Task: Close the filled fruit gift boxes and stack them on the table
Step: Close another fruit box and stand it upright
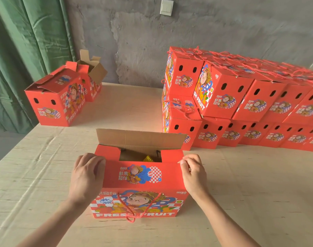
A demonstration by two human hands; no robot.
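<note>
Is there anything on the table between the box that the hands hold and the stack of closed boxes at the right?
Nothing visible does. Only bare table shows between the open box and the stack. The box's rear flap stands upright, so it is not yet closed.

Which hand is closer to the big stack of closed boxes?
Right. The right hand pinches the open box at its right end, toward the stack; the left hand holds its left end, farther off.
</note>
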